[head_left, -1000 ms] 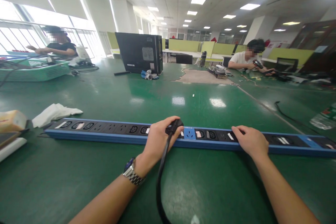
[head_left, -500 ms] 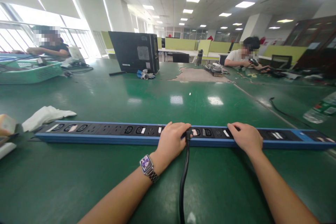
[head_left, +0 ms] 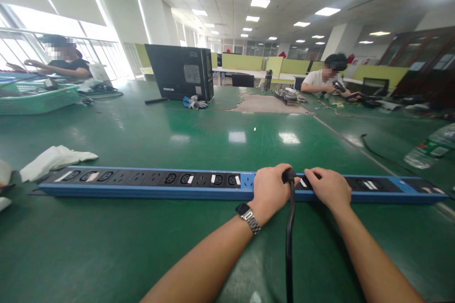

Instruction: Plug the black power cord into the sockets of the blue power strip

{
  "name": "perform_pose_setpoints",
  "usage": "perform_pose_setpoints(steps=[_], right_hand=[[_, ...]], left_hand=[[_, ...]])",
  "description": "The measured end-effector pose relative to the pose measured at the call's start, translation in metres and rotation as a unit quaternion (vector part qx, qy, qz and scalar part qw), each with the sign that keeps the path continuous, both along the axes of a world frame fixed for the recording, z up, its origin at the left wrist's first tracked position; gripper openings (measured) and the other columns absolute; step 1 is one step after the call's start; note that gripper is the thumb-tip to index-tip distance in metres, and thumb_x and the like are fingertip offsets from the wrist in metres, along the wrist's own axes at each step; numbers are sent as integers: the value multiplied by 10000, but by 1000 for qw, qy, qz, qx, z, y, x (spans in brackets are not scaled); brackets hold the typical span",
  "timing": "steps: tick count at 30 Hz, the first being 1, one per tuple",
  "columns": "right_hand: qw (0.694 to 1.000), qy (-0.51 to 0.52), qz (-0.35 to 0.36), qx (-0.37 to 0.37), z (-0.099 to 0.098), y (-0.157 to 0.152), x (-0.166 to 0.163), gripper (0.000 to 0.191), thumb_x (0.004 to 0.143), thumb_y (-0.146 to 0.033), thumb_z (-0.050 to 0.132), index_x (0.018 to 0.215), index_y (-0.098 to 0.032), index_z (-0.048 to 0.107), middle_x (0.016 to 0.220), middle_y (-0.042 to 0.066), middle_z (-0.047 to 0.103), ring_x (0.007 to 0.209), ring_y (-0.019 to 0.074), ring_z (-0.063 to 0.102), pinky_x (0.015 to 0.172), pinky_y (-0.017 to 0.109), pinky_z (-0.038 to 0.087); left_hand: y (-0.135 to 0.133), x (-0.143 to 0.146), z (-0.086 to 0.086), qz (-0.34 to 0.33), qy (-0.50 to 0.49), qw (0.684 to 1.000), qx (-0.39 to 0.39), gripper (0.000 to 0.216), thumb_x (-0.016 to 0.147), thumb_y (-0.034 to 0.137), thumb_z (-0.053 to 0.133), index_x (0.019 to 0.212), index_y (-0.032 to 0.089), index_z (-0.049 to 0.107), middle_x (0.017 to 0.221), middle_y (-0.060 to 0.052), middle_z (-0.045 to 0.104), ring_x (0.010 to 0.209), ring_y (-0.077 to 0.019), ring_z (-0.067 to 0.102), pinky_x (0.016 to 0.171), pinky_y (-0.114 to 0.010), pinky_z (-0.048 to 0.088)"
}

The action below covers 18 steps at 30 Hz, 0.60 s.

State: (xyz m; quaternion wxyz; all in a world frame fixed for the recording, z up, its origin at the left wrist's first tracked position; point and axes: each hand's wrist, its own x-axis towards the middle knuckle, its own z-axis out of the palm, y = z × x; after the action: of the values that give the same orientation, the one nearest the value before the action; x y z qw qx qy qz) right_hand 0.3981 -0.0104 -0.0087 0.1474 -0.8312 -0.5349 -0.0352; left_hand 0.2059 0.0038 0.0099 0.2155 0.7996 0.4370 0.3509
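A long power strip (head_left: 140, 193) with a blue body and a black socket face lies across the table in front of me. My left hand (head_left: 272, 191), with a watch at the wrist, is closed around the black plug (head_left: 290, 175) of a thick power cord (head_left: 289, 236) over the strip's right half. Whether the plug sits in a socket is hidden by my fingers. To the right, my right hand (head_left: 330, 187) rests on the strip with bent fingers gripping it; its fingertips are partly hidden. Several sockets carry white labels.
White tissue (head_left: 57, 161) lies beyond the strip's left end. A plastic bottle (head_left: 432, 147) is at the right. Farther back stand a black computer case (head_left: 177, 73) and a green basket (head_left: 39, 99). Two people sit at the far sides of the green table (head_left: 142, 132).
My left hand has moved right along the strip with the plug and cord, closer to my right hand. My right hand has stayed in place on the strip.
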Motion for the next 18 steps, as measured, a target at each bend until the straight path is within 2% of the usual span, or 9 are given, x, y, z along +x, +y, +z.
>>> perform_pose_setpoints(steps=[4, 9, 12, 15, 18], right_hand=[[1000, 0, 0, 9, -1, 0, 0, 488, 887, -547, 371, 943, -286, 780, 966, 58, 753, 894, 248, 635, 679, 325, 378], [1000, -2, 13, 16, -1, -1, 0, 491, 889, -542, 369, 905, -276, 780, 961, 60, 754, 890, 248, 639, 704, 331, 393], [1000, -4, 17, 17, -2, 0, 1, 489, 892, -540, 369, 911, -276, 781, 962, 64, 754, 891, 254, 645, 714, 337, 408], [999, 18, 13, 32, -4, 1, 4, 496, 892, -552, 381, 941, -263, 781, 972, 87, 754, 906, 282, 653, 733, 362, 430], [984, 120, -2, 131, -6, -1, 5, 464, 875, -544, 443, 990, -235, 769, 984, 99, 754, 930, 293, 663, 785, 384, 462]], left_hand=[[1, 13, -3, 15, 62, 998, 30, 291, 866, 451, 638, 1085, 276, 717, 928, -45, 780, 866, -248, 718, 812, -364, 537], [-1, 16, -3, -27, 99, 991, 83, 236, 853, 283, 635, 1079, 273, 701, 943, -29, 774, 887, -229, 711, 817, -349, 535], [-2, 16, -8, -34, 96, 990, 94, 237, 842, 256, 636, 1068, 244, 705, 949, -48, 773, 892, -242, 711, 831, -368, 537], [-2, 18, -11, -27, 56, 995, 73, 224, 828, 244, 654, 1042, 228, 721, 933, -58, 778, 890, -257, 716, 846, -390, 541], [-1, 17, -3, 0, -83, 996, 27, 260, 858, 317, 659, 1094, 219, 708, 947, -47, 780, 847, -211, 721, 801, -319, 559]])
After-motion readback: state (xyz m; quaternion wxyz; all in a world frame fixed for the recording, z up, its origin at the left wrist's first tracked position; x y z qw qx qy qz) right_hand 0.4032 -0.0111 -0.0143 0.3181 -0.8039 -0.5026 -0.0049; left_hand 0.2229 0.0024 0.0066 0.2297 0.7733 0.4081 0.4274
